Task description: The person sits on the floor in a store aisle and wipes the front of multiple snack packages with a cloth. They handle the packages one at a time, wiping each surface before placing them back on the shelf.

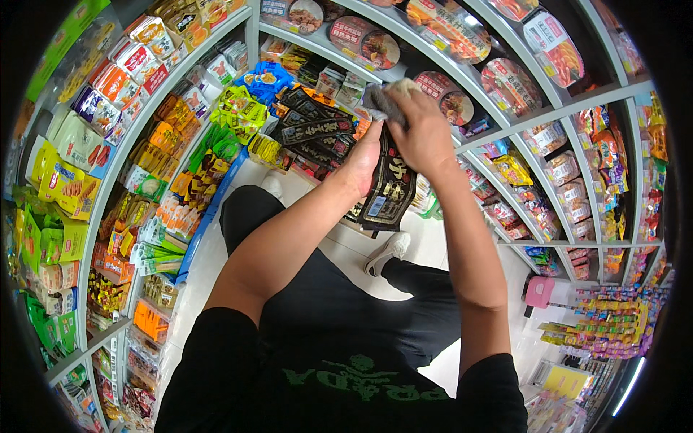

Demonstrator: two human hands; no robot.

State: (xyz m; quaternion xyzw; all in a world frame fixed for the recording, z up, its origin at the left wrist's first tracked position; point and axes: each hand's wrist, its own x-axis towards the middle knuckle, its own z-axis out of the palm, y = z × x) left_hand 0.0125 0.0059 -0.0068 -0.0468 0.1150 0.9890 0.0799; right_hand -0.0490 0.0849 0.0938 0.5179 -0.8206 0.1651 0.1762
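Note:
My left hand (pixel 364 159) grips a long black snack packet (pixel 389 195) by its side and upper part. The packet hangs upright and bears gold and white writing and a white barcode patch. In my right hand (pixel 425 127) is a bunched grey cloth (pixel 383 103), at the top of the packet; whether it touches the packet there I cannot tell. Just beyond my left hand, several similar black packets (pixel 314 127) lie in an overlapping pile on the low display. My fingers hide the packet's upper end.
Shelves of bagged snacks (pixel 146 157) curve along the left. Ahead and to the right, grey shelving (pixel 541 119) holds round-lidded food tubs (pixel 379 48) and bags. Lime-green packets (pixel 238 111) and blue packets (pixel 265 81) lie left of the black pile. A pink stool (pixel 540 292) stands behind at right.

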